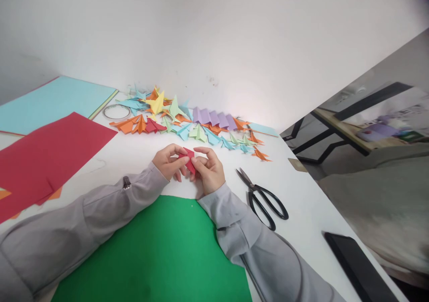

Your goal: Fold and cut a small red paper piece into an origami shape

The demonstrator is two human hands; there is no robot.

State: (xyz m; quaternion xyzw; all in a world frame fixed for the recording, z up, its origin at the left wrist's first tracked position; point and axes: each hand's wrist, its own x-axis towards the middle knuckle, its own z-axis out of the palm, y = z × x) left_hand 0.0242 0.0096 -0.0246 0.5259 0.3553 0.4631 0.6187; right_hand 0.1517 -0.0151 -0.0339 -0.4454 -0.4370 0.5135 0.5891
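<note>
A small folded red paper [188, 159] is held up between both hands over the white table. My left hand [170, 161] pinches it from the left with thumb and fingers. From the right, my right hand [209, 168] grips it, the thumb pressed on its front. Part of the paper is hidden behind the fingers. Just below the hands a large green sheet [161, 248] lies flat. Beyond them stand many folded paper pieces in a loose band, among them a yellow one [157, 103] and a purple row [214, 118].
Black-handled scissors [256, 190] lie right of my hands. A dark flat device [358, 266] sits near the right table edge. Large red [50, 154] and light blue [56, 103] sheets lie at the left, beside a thin ring [116, 117]. A white wall rises behind.
</note>
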